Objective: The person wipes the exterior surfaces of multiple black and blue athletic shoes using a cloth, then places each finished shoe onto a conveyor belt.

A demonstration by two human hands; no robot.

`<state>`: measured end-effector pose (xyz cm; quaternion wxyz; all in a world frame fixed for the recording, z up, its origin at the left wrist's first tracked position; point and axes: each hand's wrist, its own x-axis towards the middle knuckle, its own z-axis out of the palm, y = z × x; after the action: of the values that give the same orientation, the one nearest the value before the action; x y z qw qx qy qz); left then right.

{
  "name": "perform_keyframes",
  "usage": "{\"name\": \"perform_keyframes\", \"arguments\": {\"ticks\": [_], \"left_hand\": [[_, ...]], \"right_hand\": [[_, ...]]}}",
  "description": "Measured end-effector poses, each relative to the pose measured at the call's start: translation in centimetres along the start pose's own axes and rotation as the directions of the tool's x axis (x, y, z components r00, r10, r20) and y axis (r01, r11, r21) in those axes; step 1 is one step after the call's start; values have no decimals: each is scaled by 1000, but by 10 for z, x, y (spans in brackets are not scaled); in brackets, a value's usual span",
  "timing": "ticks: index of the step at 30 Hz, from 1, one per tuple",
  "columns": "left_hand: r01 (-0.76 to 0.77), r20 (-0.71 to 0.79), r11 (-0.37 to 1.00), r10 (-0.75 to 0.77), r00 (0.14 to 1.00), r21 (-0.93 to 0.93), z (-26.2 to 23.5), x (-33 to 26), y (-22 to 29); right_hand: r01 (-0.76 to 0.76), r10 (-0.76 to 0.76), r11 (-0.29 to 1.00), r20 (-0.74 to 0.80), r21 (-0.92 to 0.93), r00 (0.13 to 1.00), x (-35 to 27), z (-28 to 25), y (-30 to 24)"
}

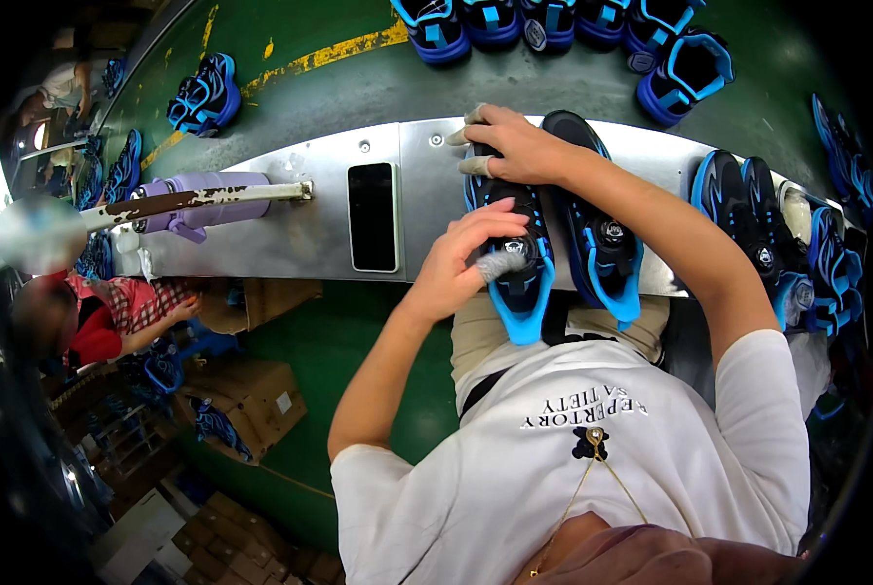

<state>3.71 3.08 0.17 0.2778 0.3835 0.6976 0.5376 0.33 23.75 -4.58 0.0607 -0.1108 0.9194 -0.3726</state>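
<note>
A black shoe with bright blue trim and a round lace dial [524,298] lies on the metal bench, toe away from me, heel over the near edge. My right hand [516,146] reaches across from the right and curls over its toe, with pale covers on several fingertips. My left hand [468,255] grips the same shoe around the tongue and dial, its thumb in a grey cover and its fingers lying across the upper. Close by on the right rests the matching shoe [593,219], touched by neither hand's fingers.
On the metal bench [261,234] are a phone [372,216] and a purple bottle [224,199] behind a chipped metal bar [202,199]. More shoes [734,200] stand at the right; others [544,21] line the far side. A person in red checks [129,317] sits left, near cardboard boxes [251,405].
</note>
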Motion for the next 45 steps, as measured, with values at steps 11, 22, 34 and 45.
{"name": "perform_keyframes", "arguments": {"ticks": [11,22,34,45], "left_hand": [[248,22,659,-373,928,710,0,25,43],[-15,228,639,-253,940,769,-8,34,41],[-85,84,812,44,995,578,-13,6,43],[356,40,308,-705,708,-882,44,-68,50]], "right_hand": [[211,-208,977,89,-20,974,-92,-35,-59],[129,-128,988,17,-81,992,-103,-22,-65],[149,-160,980,77,130,984,-96,-46,-60],[53,-92,979,196,197,976,-88,-51,-83]]}}
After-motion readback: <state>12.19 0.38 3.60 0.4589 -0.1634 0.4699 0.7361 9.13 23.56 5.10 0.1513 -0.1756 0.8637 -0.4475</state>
